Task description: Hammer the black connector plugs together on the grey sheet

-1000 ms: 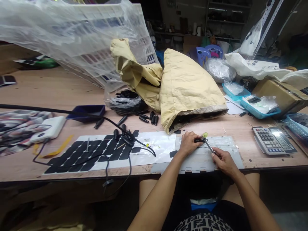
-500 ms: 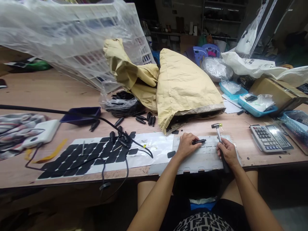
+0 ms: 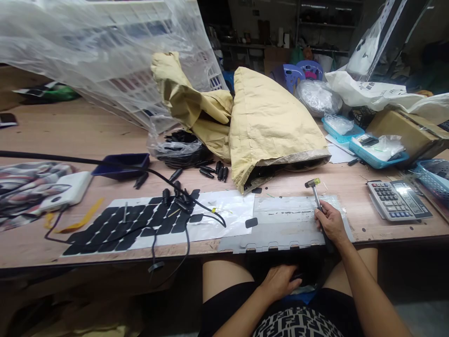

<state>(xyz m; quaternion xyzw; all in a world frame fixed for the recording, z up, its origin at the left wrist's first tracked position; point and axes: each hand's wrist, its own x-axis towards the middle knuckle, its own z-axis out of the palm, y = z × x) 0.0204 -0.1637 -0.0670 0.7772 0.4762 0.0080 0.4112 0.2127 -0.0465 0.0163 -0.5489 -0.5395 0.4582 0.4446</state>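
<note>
My right hand (image 3: pixel 330 222) grips the black handle of a small hammer (image 3: pixel 316 194) over the right end of the grey sheet (image 3: pixel 280 234). The hammer's head, with a yellowish face, points up and away from me. Below the table edge, my left hand (image 3: pixel 280 282) is over my lap with its thumb apart from the fingers. Nothing shows in it, though the fingertips fade into the dark. On the white sheet (image 3: pixel 228 201) left of the grey one lie flat black pieces (image 3: pixel 119 224) in rows and several black cylindrical parts (image 3: pixel 182 203).
A yellow paper sack (image 3: pixel 273 126) stands behind the sheets, dark contents at its mouth. Right are a calculator (image 3: pixel 400 200) and blue baskets (image 3: pixel 379 154). Left are a purple tray (image 3: pixel 121 166), a plastic bag of black parts (image 3: pixel 180 150) and a black cable (image 3: pixel 150 173) crossing the sheet.
My left hand has moved from the grey sheet down below the table edge; the black part it held there no longer shows. The hammer stays in my right hand, tilted slightly left.
</note>
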